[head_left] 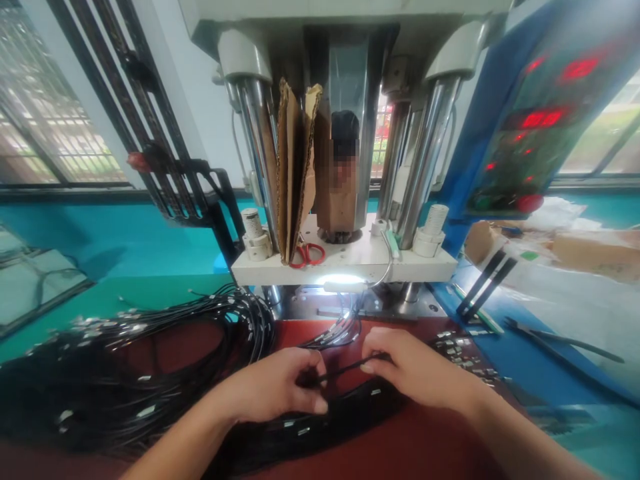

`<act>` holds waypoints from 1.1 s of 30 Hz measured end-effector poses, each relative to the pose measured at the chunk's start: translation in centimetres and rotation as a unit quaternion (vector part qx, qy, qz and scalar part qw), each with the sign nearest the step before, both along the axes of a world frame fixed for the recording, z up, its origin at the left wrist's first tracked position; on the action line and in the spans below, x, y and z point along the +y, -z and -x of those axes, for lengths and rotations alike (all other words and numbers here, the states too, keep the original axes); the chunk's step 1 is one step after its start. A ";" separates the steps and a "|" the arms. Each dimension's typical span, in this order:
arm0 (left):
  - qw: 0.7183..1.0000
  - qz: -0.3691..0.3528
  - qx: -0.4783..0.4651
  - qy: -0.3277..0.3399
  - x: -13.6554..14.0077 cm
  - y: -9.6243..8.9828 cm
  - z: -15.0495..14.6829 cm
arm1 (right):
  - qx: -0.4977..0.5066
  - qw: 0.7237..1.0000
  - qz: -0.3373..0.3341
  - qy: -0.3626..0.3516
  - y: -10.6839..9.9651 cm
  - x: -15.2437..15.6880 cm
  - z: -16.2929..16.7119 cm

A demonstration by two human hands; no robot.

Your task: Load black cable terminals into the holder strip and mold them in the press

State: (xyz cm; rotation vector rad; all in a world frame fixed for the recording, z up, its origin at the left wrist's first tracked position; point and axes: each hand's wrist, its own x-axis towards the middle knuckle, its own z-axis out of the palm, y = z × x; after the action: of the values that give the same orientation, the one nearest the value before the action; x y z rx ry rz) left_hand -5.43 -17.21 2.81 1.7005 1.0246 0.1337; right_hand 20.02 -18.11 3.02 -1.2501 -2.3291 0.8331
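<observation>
A thin black cable [345,369] is stretched between my two hands, just above the red-brown work surface [425,440]. My left hand [283,387] is closed round one part of it, thumb and fingers pinching. With thumb and fingertips, my right hand [400,363] grips the other part. Right below the hands lies a dark bundle of black cables [345,413] with small pale tags. Behind them, a group of cable ends [345,327] lies under the lit lamp [345,285] of the press [280,272].
A large heap of black cables [145,373] fills the left side. Small metal connectors [465,353] lie at the right edge. Red-handled scissors [314,253] and cardboard pieces [290,173] rest on the press plate. Pliers [560,333] lie on the blue surface, below a control panel [530,133].
</observation>
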 end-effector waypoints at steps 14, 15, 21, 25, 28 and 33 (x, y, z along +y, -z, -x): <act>0.997 -0.046 0.059 0.019 -0.5 -0.4 -0.2 | -0.007 0.997 0.053 -0.056 0.5 -0.2 -0.1; 0.997 -0.048 0.059 0.016 -0.5 -0.5 -0.2 | -0.007 0.997 0.050 -0.055 0.4 -0.3 -0.1; 0.998 -0.036 0.049 0.007 -0.5 -0.6 -0.1 | -0.008 0.998 0.029 -0.050 0.2 -0.4 0.1; 0.997 -0.041 0.054 0.020 -0.5 -0.7 -0.1 | -0.003 0.998 0.013 -0.055 0.2 -0.4 0.3; 0.997 -0.047 0.049 0.032 -0.5 -0.7 -0.2 | -0.001 0.999 0.004 -0.052 0.3 -0.5 0.4; 0.997 -0.053 0.047 0.033 -0.5 -0.6 -0.3 | 0.003 0.999 -0.023 -0.043 0.1 -0.7 0.5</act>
State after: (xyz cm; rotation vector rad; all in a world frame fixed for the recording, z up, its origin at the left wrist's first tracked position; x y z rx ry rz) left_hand -5.17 -17.75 3.41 1.8491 1.0450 0.0673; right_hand 19.52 -18.80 2.92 -1.1351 -2.3975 0.8038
